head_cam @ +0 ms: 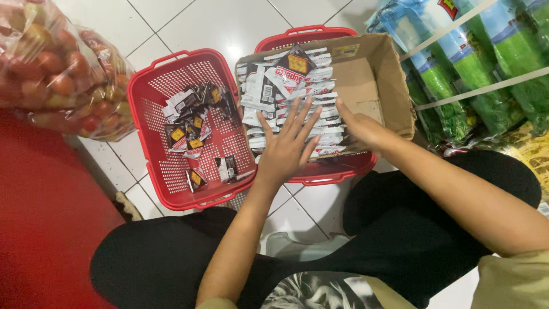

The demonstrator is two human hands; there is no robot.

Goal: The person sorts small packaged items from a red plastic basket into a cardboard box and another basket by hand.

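Note:
A brown cardboard box (pixel 374 68) rests on a red basket (pixel 329 171) and holds a stack of small black-and-white sachets (pixel 286 86). My left hand (pixel 286 146) lies flat on the sachets with fingers spread, holding nothing. My right hand (pixel 360 129) reaches into the box beside the stack, its fingers touching the sachets' right edge. A second red basket (pixel 151 131) to the left holds several loose sachets (pixel 194 123), some with yellow marks.
A clear bag of red and yellow tomatoes (pixel 60 71) sits at upper left above a red surface (pixel 40 217). Bagged green vegetables (pixel 474 68) lie at right behind white bars. My black-clad knees sit on the white tiled floor (pixel 229 23).

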